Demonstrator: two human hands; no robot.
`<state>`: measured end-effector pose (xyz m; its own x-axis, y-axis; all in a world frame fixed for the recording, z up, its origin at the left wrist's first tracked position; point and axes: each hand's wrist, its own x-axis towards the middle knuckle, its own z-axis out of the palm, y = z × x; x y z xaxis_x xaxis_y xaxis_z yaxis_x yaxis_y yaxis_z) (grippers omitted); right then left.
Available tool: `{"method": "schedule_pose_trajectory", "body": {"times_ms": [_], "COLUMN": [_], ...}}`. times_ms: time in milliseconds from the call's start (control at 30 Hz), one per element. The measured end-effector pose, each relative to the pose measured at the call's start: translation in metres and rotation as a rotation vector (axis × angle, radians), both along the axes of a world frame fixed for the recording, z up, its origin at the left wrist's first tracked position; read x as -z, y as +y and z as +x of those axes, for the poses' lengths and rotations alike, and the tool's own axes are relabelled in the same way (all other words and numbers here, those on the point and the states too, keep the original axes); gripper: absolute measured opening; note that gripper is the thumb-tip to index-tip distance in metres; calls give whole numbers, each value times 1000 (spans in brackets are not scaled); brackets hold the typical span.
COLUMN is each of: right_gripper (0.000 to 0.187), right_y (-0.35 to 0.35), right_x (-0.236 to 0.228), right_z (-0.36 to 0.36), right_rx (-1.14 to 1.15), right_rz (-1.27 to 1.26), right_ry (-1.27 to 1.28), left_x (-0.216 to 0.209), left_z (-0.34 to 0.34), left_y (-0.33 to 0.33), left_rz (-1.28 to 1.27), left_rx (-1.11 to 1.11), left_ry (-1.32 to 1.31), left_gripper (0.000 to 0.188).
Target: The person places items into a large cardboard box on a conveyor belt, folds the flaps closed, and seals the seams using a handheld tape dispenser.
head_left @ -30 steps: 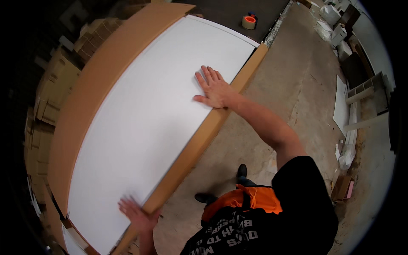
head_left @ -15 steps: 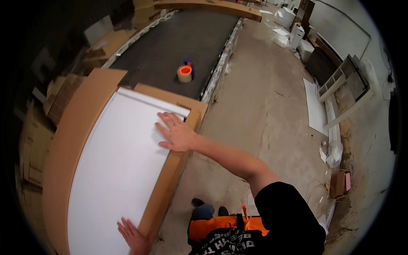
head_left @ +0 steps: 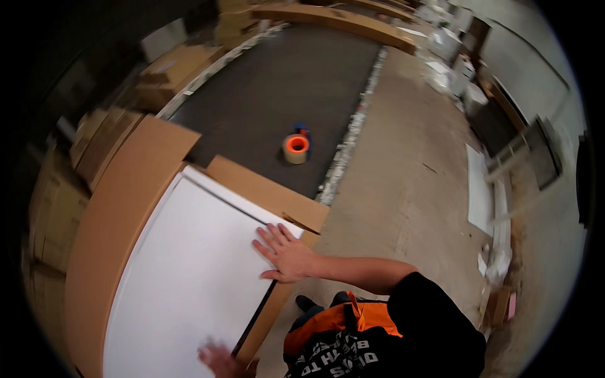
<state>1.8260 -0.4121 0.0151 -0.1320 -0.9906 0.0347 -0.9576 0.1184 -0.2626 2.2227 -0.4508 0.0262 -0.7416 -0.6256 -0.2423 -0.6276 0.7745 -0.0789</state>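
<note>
Dark desk point(head_left: 271, 75) below, and on it lay the white panel point(head_left: 189, 283) inside an open cardboard box point(head_left: 120, 214), the right hand point(head_left: 287, 257) flat near its far right corner, that grip spread wide! Nearer, a blurred left hand point(head_left: 220, 361), its grip open too, was over the right edge, contact impossible to tell; beyond the box sat a tan tape roll point(head_left: 295, 155).

Passage over the panel point(head_left: 183, 271)

There is room to pass over its left part, beside the side flap point(head_left: 120, 233). The right hand point(head_left: 288, 257) blocks the far right corner; the left hand point(head_left: 220, 361), blurred, the nearer right edge. Beyond the end flap point(head_left: 265, 190), tape point(head_left: 293, 155) stands on the table point(head_left: 252, 82); a box point(head_left: 334, 20) crosses behind.
</note>
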Motion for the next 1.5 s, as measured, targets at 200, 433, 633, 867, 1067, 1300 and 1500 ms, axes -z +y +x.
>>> {"method": "schedule_pose_trajectory", "body": {"times_ms": [200,433,633,867,1067,1300,1500], "right_gripper": [81,66,50,69,57,35,30], "right_y": [8,-35,-50,-253,-505,-468,-360], "right_x": [-12,46,70,27,21,3,-20], "right_z": [-62,-274,-330,-316,-302,-263,-221], "right_rx": [-25,417,228,41,151,-4,-202], "right_rz": [-293,-494,-430,-672,480,-231,-587], "right_ry": [-252,170,408,-167,-1472,-1143,-900], "left_x": [-4,-12,-12,-9,-15,-16,-26], "left_z": [-116,-115,-110,-111,-117,-114,-104], "left_y": [3,6,12,6,1,6,13], "left_rz": [-37,-31,-16,-21,9,30,58], "left_rx": [-21,-112,-145,-172,-205,-200,-187], "left_ry": [302,272,283,296,261,276,274], "left_gripper": [95,85,86,68,58,74,88]}}
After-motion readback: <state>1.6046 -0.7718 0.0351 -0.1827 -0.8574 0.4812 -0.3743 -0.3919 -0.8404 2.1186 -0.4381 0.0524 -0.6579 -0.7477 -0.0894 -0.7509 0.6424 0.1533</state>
